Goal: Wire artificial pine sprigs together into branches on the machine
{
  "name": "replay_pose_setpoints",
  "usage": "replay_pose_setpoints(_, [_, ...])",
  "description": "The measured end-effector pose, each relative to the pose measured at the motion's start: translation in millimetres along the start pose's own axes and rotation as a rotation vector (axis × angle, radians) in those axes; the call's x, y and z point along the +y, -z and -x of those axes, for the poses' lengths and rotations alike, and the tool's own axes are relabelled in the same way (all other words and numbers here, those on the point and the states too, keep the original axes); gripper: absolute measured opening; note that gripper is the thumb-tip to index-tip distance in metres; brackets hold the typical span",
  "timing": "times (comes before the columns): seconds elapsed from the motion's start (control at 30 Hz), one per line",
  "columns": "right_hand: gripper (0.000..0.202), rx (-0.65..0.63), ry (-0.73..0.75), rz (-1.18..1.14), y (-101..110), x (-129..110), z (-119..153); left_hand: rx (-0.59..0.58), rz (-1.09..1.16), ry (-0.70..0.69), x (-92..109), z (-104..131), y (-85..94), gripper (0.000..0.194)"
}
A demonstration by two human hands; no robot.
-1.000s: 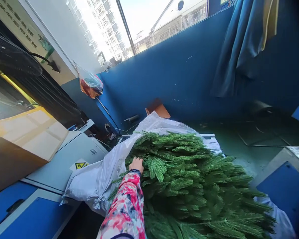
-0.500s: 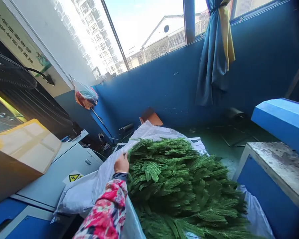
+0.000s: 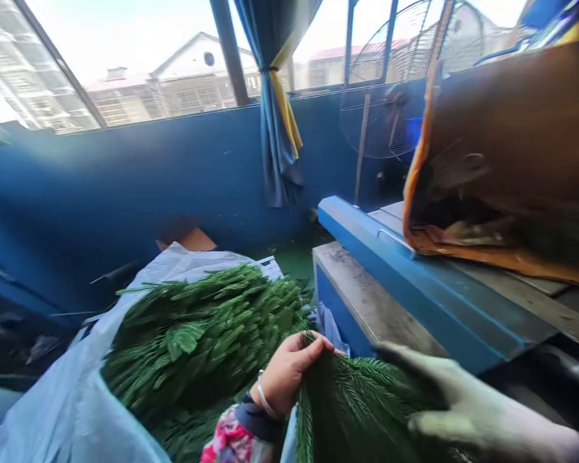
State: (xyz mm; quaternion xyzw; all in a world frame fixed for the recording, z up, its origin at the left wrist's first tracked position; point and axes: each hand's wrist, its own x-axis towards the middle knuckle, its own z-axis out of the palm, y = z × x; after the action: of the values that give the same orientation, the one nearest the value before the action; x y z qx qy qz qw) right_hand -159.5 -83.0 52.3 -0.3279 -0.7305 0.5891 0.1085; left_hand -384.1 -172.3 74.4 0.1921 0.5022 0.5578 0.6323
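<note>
My left hand (image 3: 289, 370), with a floral sleeve and a wrist band, is closed in a pinch on green artificial pine branches (image 3: 357, 399). Their stems gather at its fingertips and the needles spread down to the right. At the lower right my right hand (image 3: 456, 395), in a pale glove, is blurred by motion. Its thumb and fingers are apart beside the held branches; whether it touches them I cannot tell. A large heap of pine branches (image 3: 222, 321) fills a white woven sack (image 3: 89, 386) to the left of my left hand.
A blue machine cover (image 3: 405, 270) and its worn metal top (image 3: 361, 289) lie to the right. On it stands an open cardboard box (image 3: 511, 148). Behind are a fan (image 3: 381, 122), a tied curtain (image 3: 280, 135) and a blue wall (image 3: 183, 167) below windows.
The view has swung right. My left hand has left the sack's left edge and now grips branches at the heap's right side. My gloved right hand has come into view.
</note>
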Motion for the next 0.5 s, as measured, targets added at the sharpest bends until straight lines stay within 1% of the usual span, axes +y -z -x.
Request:
replay_pose_setpoints(0.07, [0.063,-0.184,-0.013,-0.17,-3.0,9.3,5.4,0.064,0.135,0.055,-32.9,-17.4,-15.6,0.019])
replay_pose_setpoints(0.1, [0.064,-0.242,-0.026,-0.275,-7.0,15.9,8.1,0.094,0.167,0.083,-44.5,-22.3,-19.3,0.019])
replay_pose_setpoints(0.13, [0.063,-0.263,-0.049,-0.381,-11.5,23.2,11.0,0.099,0.178,0.122,-53.0,-25.0,-21.5,0.02])
replay_pose_setpoints(0.17, [0.06,-0.247,-0.076,-0.466,-15.6,30.6,14.3,0.081,0.17,0.165,-58.6,-26.1,-23.4,0.024])
replay_pose_setpoints(0.23, [0.056,-0.198,-0.118,-0.528,-20.4,42.7,20.5,0.021,0.125,0.258,-63.1,-25.8,-29.6,0.035])
replay_pose_setpoints(0.27, [0.054,-0.197,-0.12,-0.517,-20.5,46.5,22.7,0.01,0.095,0.302,-62.9,-25.9,-34.9,0.039])
replay_pose_setpoints(0.33, [0.05,-0.199,-0.083,-0.427,-15.8,49.0,24.3,0.051,0.033,0.349,-59.7,-28.8,-48.7,0.043])
replay_pose_setpoints(0.43, [0.043,-0.158,-0.035,-0.31,3.0,46.6,25.7,0.114,0.001,0.397,-54.7,-40.7,-68.8,0.047])
replay_pose_setpoints(0.5, [0.043,-0.081,-0.015,-0.251,21.9,47.6,35.7,0.105,-0.013,0.456,-53.9,-50.8,-75.6,0.048])
